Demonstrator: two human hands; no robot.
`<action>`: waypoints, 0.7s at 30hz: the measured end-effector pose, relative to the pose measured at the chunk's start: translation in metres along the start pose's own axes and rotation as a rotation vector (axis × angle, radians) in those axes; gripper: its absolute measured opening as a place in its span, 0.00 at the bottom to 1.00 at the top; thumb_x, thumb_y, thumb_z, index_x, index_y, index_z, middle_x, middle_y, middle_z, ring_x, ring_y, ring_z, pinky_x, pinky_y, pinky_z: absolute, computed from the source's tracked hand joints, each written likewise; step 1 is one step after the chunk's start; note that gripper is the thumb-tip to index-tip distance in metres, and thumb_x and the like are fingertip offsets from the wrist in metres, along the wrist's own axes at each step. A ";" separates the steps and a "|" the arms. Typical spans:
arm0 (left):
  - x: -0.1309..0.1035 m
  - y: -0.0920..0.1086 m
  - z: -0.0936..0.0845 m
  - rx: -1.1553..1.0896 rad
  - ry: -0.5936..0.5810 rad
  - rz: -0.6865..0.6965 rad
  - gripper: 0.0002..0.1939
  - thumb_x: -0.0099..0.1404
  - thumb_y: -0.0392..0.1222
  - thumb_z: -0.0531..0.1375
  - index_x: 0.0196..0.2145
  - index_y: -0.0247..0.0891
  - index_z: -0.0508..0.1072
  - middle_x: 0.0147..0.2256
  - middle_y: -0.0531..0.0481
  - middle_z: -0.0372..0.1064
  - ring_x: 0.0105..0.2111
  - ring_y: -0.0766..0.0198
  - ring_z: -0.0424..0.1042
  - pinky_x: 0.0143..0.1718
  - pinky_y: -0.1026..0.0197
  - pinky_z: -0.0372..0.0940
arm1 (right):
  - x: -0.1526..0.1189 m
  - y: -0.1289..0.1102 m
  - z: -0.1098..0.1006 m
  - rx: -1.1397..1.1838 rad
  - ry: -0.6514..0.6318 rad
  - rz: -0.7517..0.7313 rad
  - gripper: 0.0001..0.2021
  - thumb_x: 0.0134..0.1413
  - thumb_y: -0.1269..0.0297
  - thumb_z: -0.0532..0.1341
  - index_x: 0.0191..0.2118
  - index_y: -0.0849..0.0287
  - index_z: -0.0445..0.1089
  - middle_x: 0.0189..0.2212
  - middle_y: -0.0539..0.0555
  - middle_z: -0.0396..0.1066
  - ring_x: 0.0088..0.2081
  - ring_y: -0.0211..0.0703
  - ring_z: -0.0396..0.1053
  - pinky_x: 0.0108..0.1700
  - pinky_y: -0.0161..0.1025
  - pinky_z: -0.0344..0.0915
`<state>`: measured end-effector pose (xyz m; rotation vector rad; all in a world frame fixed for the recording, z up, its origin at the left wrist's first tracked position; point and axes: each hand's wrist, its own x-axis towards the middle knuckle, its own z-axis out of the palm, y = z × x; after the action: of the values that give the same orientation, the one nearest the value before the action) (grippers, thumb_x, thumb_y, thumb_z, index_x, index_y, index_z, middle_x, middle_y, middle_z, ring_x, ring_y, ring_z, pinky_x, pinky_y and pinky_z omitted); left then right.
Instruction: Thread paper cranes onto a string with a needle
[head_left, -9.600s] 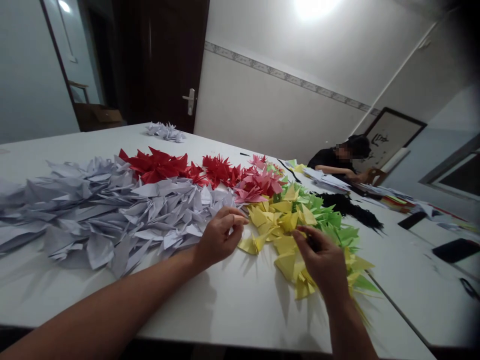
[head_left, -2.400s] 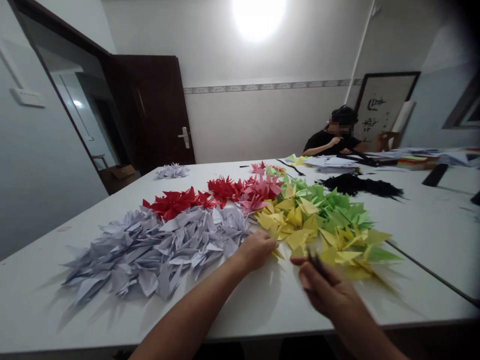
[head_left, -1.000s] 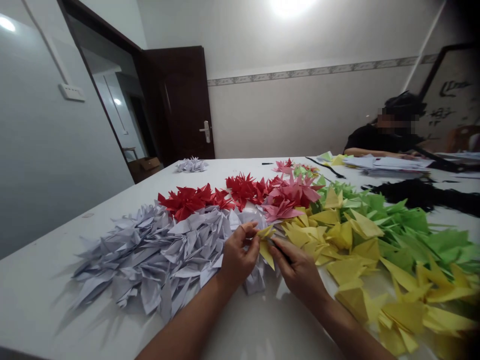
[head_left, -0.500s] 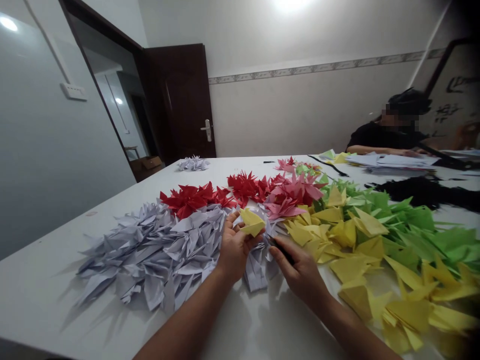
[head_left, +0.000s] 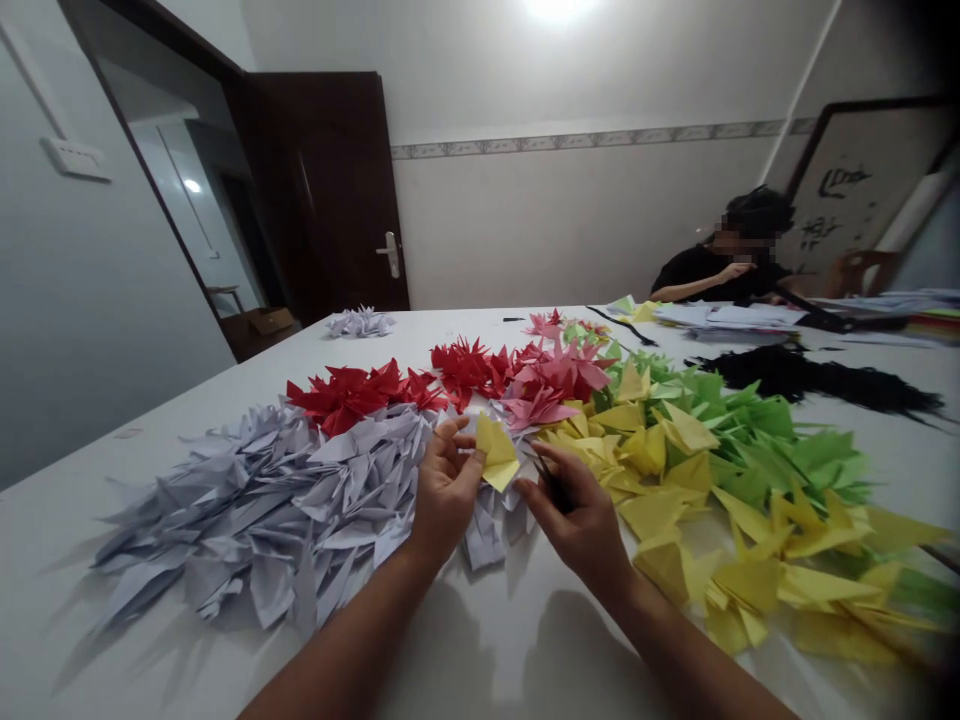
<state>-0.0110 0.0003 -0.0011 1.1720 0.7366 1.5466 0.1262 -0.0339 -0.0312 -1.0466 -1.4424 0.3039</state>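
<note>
Near the middle of the view, my left hand [head_left: 448,485] pinches a small folded yellow paper [head_left: 496,452] by its left side. Just right of it, my right hand [head_left: 576,510] is closed around a thin dark tool [head_left: 553,482], whose tip points toward the yellow paper. The tool is too small to name. Beneath and left of my hands lies a heap of white folded paper pieces [head_left: 262,515]. Yellow folded pieces [head_left: 675,470] lie to the right, with green ones [head_left: 780,430] beyond them. Red pieces [head_left: 352,392] and pink pieces [head_left: 559,380] sit behind my hands.
On the white table [head_left: 247,660] a small white paper pile [head_left: 361,322] stands at the far left. A black stringy bundle [head_left: 817,380] and paper stacks [head_left: 727,318] are at the right. A person [head_left: 697,265] in black sits at the far right, behind a brown door's side [head_left: 330,200].
The view has swung right. The yellow paper has turned in my left hand, with a point now downward. The other person's hand has risen toward the head.
</note>
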 end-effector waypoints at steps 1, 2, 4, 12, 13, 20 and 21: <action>-0.002 -0.001 0.001 0.034 -0.033 0.040 0.23 0.51 0.41 0.64 0.45 0.39 0.64 0.31 0.55 0.66 0.29 0.70 0.70 0.31 0.67 0.67 | 0.000 -0.001 -0.001 -0.007 0.009 -0.039 0.16 0.53 0.63 0.61 0.48 0.59 0.66 0.26 0.50 0.68 0.24 0.36 0.65 0.27 0.34 0.64; -0.003 -0.003 0.001 0.060 -0.064 0.071 0.22 0.52 0.40 0.64 0.45 0.39 0.64 0.31 0.55 0.66 0.28 0.71 0.70 0.30 0.68 0.66 | 0.001 -0.002 -0.002 -0.018 0.016 -0.087 0.12 0.53 0.64 0.60 0.45 0.58 0.68 0.28 0.51 0.70 0.27 0.38 0.67 0.30 0.35 0.65; -0.006 -0.007 0.002 0.100 -0.113 0.114 0.21 0.54 0.40 0.63 0.45 0.39 0.65 0.32 0.54 0.65 0.27 0.72 0.69 0.30 0.69 0.65 | 0.002 -0.003 -0.004 -0.042 0.008 -0.172 0.07 0.52 0.67 0.59 0.38 0.57 0.70 0.29 0.52 0.71 0.30 0.40 0.69 0.34 0.37 0.66; -0.006 -0.017 -0.008 0.331 -0.135 0.239 0.16 0.62 0.40 0.57 0.49 0.40 0.66 0.41 0.47 0.68 0.37 0.66 0.71 0.37 0.65 0.67 | 0.010 -0.005 -0.010 -0.218 0.098 -0.199 0.05 0.53 0.64 0.58 0.32 0.58 0.70 0.26 0.52 0.71 0.28 0.39 0.69 0.31 0.35 0.66; -0.006 -0.018 -0.009 0.365 -0.134 0.263 0.15 0.63 0.40 0.57 0.48 0.40 0.66 0.42 0.46 0.67 0.37 0.66 0.72 0.37 0.64 0.67 | 0.013 -0.007 -0.016 -0.236 0.130 -0.186 0.06 0.54 0.63 0.58 0.31 0.58 0.70 0.25 0.52 0.71 0.27 0.39 0.68 0.31 0.35 0.66; -0.007 -0.012 -0.009 0.526 -0.195 0.505 0.08 0.62 0.33 0.55 0.39 0.37 0.69 0.38 0.48 0.66 0.35 0.68 0.72 0.32 0.67 0.68 | 0.014 -0.014 -0.095 -0.602 0.123 -0.144 0.10 0.51 0.58 0.59 0.33 0.59 0.73 0.28 0.54 0.74 0.30 0.43 0.71 0.34 0.37 0.66; -0.007 -0.011 -0.009 0.531 -0.198 0.533 0.08 0.62 0.32 0.55 0.39 0.37 0.69 0.38 0.48 0.66 0.35 0.68 0.72 0.32 0.67 0.68 | 0.012 -0.013 -0.106 -0.645 0.109 -0.119 0.11 0.50 0.57 0.59 0.33 0.59 0.73 0.28 0.55 0.74 0.29 0.43 0.71 0.33 0.37 0.66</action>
<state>-0.0150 -0.0019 -0.0159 2.0127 0.7622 1.6704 0.2181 -0.0743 0.0067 -1.4528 -1.5305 -0.3270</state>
